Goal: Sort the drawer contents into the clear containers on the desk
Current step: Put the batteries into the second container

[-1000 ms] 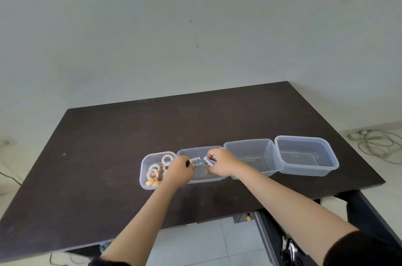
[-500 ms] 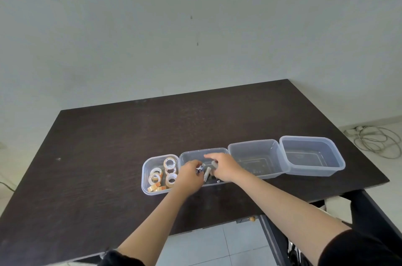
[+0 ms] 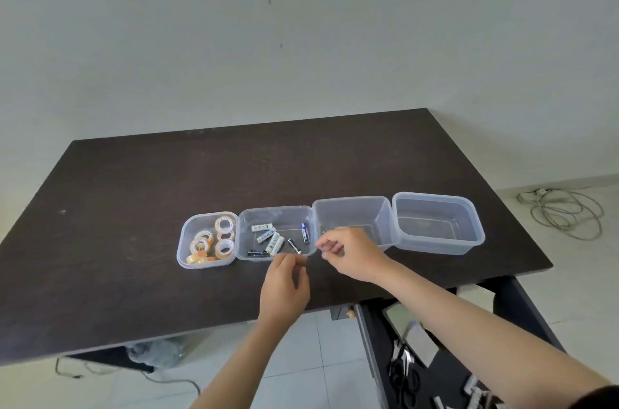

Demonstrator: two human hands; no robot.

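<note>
Dark brown wood-grain surface (image 3: 134,241), matte, rectangular, w/ four clear plastic containers in a row near your edge, each touching the next. All are thin, see-through, w/ rounded corners and a lipped rim.

Far-left container (image 3: 182,241), the smallest, holds tape rolls (image 3: 223,248): small rings, clear to amber, some flat, some on edge. Second container (image 3: 310,217) holds loose batteries (image 3: 274,243): slim cylinders, several white, a few black/blue, lying at mixed angles on the bottom. Third container (image 3: 351,204) and fourth container (image 3: 435,201), the largest and at far right, show only bare plastic inside.

Your left hand (image 3: 284,288) hovers over the surface just on your side of the battery container, back of hand up, fingers loosely curled toward the thumb, nothing visible in it. Your right hand (image 3: 348,251) sits at the near corner where the 2nd and 3rd containers meet, wrist bent left, thumb and fingertips pinched close; can't tell if anything small is between them. Both forearms are bare, coming in from bottom right and bottom centre.

Open drawer (image 3: 418,371) below the surface edge at right: dark, w/ scissors and other small bits, too blurred to name.
</note>
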